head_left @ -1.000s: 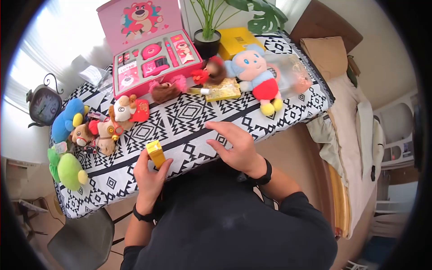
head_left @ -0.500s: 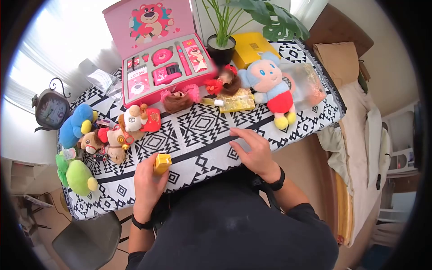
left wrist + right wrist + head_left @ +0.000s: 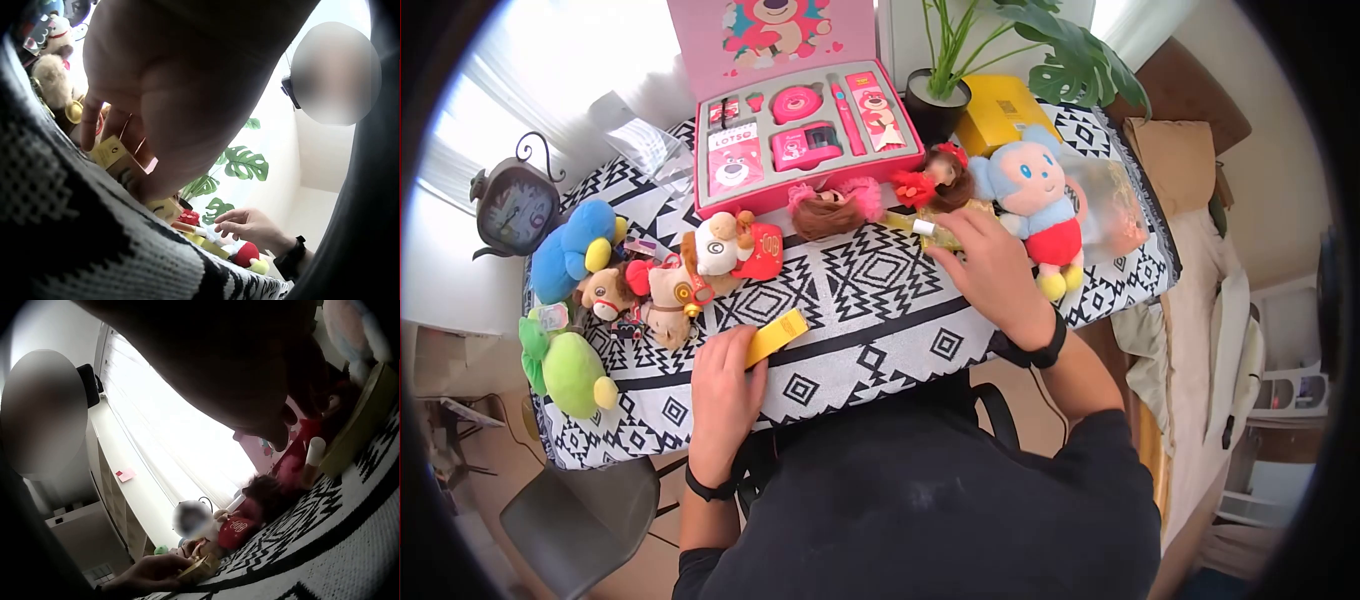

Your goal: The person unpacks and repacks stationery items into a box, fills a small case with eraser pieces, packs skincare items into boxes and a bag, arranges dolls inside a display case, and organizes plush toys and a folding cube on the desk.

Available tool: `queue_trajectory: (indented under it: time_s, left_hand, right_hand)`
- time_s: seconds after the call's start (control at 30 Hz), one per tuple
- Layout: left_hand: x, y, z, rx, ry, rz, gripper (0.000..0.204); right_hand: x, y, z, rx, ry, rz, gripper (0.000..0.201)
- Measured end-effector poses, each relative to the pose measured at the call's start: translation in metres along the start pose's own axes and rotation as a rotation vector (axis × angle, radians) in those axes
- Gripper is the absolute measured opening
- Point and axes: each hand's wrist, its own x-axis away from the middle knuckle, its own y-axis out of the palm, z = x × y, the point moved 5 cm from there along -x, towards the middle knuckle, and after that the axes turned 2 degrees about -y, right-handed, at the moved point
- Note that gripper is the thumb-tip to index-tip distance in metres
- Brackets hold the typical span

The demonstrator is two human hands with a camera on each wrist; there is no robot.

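My left hand [image 3: 725,385] grips a small yellow box [image 3: 778,337] by one end, low over the patterned cloth near the front edge. In the left wrist view, fingers and thumb stand on either side of this box [image 3: 115,156]. My right hand [image 3: 1002,275] hovers at the right, its fingers loosely bent with nothing between them. Under and beside its fingertips are a slim tube with a white cap [image 3: 923,228] and a flat gold patterned box [image 3: 945,240], partly hidden by the hand. From the right wrist, the white cap [image 3: 317,450] appears just below the fingers.
A pink gift set box [image 3: 812,180] stands with its lid up behind two dolls' heads of brown hair. Plush toys [image 3: 575,375] crowd the left side, near a clock [image 3: 515,210]. A blue plush [image 3: 1028,185], potted plant [image 3: 938,100] and yellow box [image 3: 1005,112] stand right.
My right hand has moved right and forward to the white-capped tube and gold box. The small yellow box in my left hand has tipped from upright to lying over, pointing right.
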Motion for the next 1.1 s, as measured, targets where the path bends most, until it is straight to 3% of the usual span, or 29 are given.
queue_trajectory:
  time_s: [0.07,0.3,0.47,0.5,0.53,0.6,0.73,0.77,0.83,0.93,1.1]
  left_hand:
    - [0.000,-0.001,-0.001,-0.037,-0.024,0.013,0.052]
    - [0.013,-0.003,0.006,-0.082,-0.075,0.095,0.059]
    - [0.018,-0.004,0.009,-0.061,-0.059,0.123,0.065]
    - [0.017,-0.002,0.008,-0.057,-0.057,0.116,0.065]
    - [0.016,-0.001,0.008,-0.040,-0.035,0.116,0.065]
    - [0.010,0.002,0.010,-0.019,-0.003,0.110,0.065]
    - [-0.001,0.002,0.017,-0.012,0.055,0.073,0.065]
    - [-0.003,0.002,0.018,-0.012,0.060,0.069,0.065]
    - [-0.002,0.001,0.020,-0.009,0.054,0.081,0.065]
    - [0.001,0.001,0.023,0.007,0.036,0.099,0.064]
    - [-0.002,0.005,0.043,0.045,0.115,0.120,0.069]
  right_hand:
    - [-0.016,0.014,-0.008,0.177,-0.132,-0.064,0.036]
    - [-0.028,0.048,0.004,0.321,-0.213,-0.236,0.027]
    - [0.005,0.009,0.016,0.131,-0.044,-0.174,0.025]
    - [0.011,0.008,0.030,0.064,0.118,-0.259,0.029]
    - [0.016,0.007,0.042,0.067,0.130,-0.262,0.029]
    - [0.014,0.009,0.060,0.114,-0.070,-0.171,0.032]
    - [0.005,0.021,0.084,0.041,-0.045,-0.224,0.029]
    - [0.001,0.018,0.078,0.037,-0.049,-0.225,0.029]
    - [-0.004,0.017,0.067,-0.082,0.125,-0.374,0.029]
    - [0.017,0.019,0.044,-0.089,-0.017,-0.302,0.029]
    - [0.060,0.016,-0.022,-0.163,0.041,-0.329,0.027]
